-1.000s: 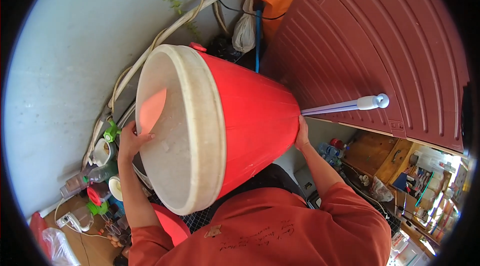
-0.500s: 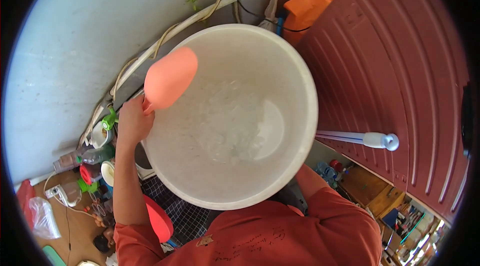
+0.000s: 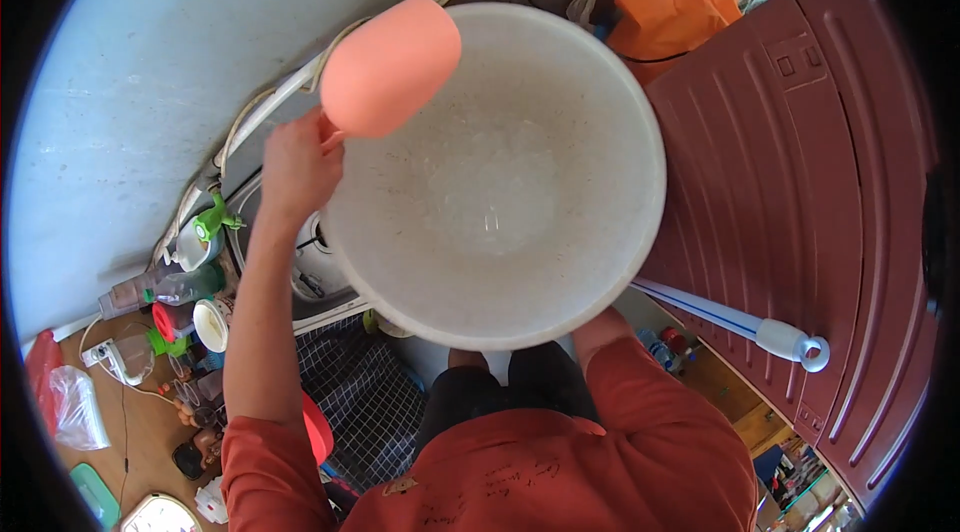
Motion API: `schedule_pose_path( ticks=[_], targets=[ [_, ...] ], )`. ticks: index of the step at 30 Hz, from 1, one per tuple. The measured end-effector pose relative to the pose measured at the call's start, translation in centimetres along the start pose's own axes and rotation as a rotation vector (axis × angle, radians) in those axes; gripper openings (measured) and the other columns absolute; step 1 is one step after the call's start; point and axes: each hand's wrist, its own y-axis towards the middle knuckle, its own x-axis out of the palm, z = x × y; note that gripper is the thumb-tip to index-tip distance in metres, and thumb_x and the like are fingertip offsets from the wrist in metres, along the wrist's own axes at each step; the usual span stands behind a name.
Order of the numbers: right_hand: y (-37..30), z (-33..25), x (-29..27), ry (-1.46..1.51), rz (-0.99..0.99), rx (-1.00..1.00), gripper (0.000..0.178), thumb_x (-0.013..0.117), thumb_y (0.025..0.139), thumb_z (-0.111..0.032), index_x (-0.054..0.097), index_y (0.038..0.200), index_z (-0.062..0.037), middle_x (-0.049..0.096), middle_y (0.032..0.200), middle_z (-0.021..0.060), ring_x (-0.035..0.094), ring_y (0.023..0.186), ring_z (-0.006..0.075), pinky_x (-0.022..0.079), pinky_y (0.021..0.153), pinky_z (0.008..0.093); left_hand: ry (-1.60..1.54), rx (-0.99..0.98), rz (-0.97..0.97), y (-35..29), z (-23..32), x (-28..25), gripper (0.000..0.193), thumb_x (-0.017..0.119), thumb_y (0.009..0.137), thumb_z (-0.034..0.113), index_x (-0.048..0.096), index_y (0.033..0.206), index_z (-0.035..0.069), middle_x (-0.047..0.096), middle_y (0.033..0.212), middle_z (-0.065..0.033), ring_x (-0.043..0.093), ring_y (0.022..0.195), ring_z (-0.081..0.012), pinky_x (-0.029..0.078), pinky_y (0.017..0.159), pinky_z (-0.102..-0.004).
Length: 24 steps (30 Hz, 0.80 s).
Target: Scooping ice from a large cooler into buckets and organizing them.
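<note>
My left hand (image 3: 300, 172) is closed round the handle of a pink dipper (image 3: 390, 67). The scoop's rounded side faces up, over the far left rim of a big off-white tub (image 3: 615, 132). Shallow clear water (image 3: 495, 202) lies at the tub's bottom, and small dark specks dot its inner wall. My right forearm (image 3: 603, 332) passes behind the near right rim; the tub hides that hand entirely.
A metal sink (image 3: 330, 282) lies left of the tub, with a green spray nozzle (image 3: 212, 220) and several bottles beside it. To the right stand a maroon ribbed panel (image 3: 780, 152) and a white-blue pole (image 3: 720, 312). An orange bag (image 3: 675, 7) sits behind.
The dipper and my left hand have moved farther away and to the right. The tub has shifted away and slightly right in view, showing more of the sink. The bottom's water looks calmer.
</note>
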Motion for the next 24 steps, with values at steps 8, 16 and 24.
schedule_pose_path(
  ticks=[8,16,24],
  targets=[
    [-0.8,-1.6,2.0,-0.165,-0.053,-0.006,0.069,0.043,0.099,-0.057,0.037,0.15,-0.0121,0.048,0.147,0.0055,0.049,0.132,0.0239,0.038,0.113,0.0399,0.103,-0.082,0.079,1.2,-3.9,3.7,0.019,0.063,0.084,0.014,0.063,0.103,0.009,0.07,0.086,-0.0185,0.067,0.084,-0.0412,0.053,0.072,-0.0519],
    [-3.9,-2.9,2.0,-0.15,-0.024,0.139,0.063,0.044,0.1,-0.052,0.036,0.151,-0.0163,0.044,0.151,0.0053,0.043,0.136,0.0281,0.034,0.114,0.0481,0.058,-0.13,0.235,-3.3,-2.3,1.0,0.016,0.06,0.087,0.019,0.062,0.1,0.01,0.07,0.091,-0.0149,0.069,0.084,-0.0353,0.055,0.07,-0.0501],
    [-16.3,-12.3,11.6,-0.018,-0.186,-0.104,0.08,0.047,0.088,-0.065,0.039,0.145,-0.0099,0.042,0.147,0.0143,0.039,0.136,0.0409,0.03,0.108,0.067,-0.395,-0.314,0.377,-20.5,3.0,1.9,0.023,0.065,0.078,0.019,0.062,0.098,0.008,0.068,0.083,-0.0165,0.067,0.078,-0.0392,0.053,0.066,-0.0516]
  ],
)
